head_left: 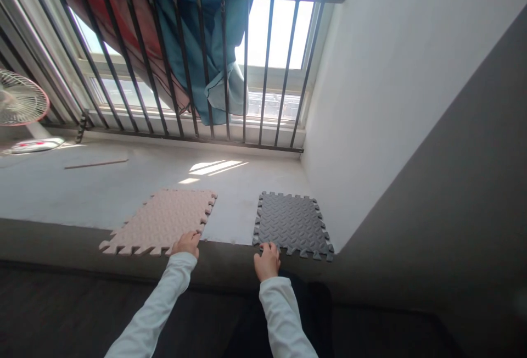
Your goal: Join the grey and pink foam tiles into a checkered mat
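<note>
A pink foam mat tile point(167, 216) with jigsaw edges lies on the pale ledge point(230, 204), its front edge reaching slightly past the ledge's lip. My left hand point(186, 244) is closed at its front right corner, fingertips on top and the thumb mostly hidden. To the right, across a gap of bare ledge, is a dark grey foam mat tile point(292, 223) with the same toothed edges and raised pattern. Curled fingers of my right hand point(268, 260) grip its front left corner; their undersides are hidden.
Behind the ledge runs a black metal railing point(173, 61), with a blue and pink curtain point(197, 45) hanging behind it. A white wall point(370, 72) bounds the right side. At far left stand a fan point(22, 100) and, closer, a thin stick point(96, 164).
</note>
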### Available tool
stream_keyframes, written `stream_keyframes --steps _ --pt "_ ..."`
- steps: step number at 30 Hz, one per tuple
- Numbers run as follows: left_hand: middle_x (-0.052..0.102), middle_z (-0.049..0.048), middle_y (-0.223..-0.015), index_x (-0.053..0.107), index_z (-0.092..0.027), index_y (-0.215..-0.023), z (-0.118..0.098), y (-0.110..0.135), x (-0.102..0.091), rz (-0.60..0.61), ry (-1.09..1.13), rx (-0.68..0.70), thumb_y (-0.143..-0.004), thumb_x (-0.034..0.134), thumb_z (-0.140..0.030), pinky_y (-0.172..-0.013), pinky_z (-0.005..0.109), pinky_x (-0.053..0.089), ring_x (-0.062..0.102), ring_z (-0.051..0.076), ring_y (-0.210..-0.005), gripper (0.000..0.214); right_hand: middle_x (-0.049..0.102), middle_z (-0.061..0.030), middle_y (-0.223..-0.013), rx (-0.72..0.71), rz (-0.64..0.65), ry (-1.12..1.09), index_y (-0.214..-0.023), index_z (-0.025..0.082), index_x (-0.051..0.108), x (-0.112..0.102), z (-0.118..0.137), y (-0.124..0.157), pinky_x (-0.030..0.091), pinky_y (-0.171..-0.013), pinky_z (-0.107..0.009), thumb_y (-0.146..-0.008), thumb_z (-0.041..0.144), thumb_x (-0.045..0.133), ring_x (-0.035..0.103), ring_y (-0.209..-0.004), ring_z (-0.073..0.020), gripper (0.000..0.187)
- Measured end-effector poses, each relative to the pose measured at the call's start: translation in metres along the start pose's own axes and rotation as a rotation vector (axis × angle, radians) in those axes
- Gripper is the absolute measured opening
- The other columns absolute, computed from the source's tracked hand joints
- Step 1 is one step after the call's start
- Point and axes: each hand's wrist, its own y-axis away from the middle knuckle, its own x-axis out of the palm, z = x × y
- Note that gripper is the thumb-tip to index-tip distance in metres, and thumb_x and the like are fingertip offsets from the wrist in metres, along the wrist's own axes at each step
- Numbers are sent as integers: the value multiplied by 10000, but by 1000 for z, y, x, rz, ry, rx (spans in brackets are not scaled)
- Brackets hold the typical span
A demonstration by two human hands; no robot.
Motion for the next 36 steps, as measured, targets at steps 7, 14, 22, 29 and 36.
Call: stream_keyframes --steps 7,14,22,29,36 --pt "529 42 -1073 595 -266 -968 5 -20 -15 192 -61 -15 -693 468 -105 -755 283 414 474 187 -996 343 473 -112 -1206 2 10 -23 -967 197 602 2 -3 -1 367 -858 -347 -665 141 455 447 -1095 -234 341" --pt "538 21 -1059 612 -254 -949 -14 -43 -38 148 141 59 -661 499 -122 -802 266 421 492 175 -1002 337 494 -127 -1181 -38 -32 -74 -937 185 611 12 -6 -6 366 -841 -363 -643 133 447 475 -1054 -249 342" --pt "598 29 -975 651 -173 -857 -128 -42 -52 134 455 260 -580 544 -95 -795 209 442 553 131 -886 307 573 -124 -1040 -124 -255 -269 -873 154 614 25 -18 -18 380 -826 -330 -615 120 412 511 -988 -237 330" --pt "659 9 -946 649 -194 -901 -216 -30 -45 265 515 283 -595 571 -151 -811 213 439 578 139 -882 319 556 -149 -1079 -148 -552 -465 -878 154 598 34 -45 -37 366 -854 -355 -657 211 433 494 -1007 -249 282" --pt "671 12 -962 648 -214 -943 -238 -29 -47 277 520 313 -633 542 -174 -836 229 435 579 150 -905 330 516 -176 -1153 -48 -461 -463 -1047 110 540 28 -55 -43 351 -895 -334 -753 301 403 458 -1087 -250 376"
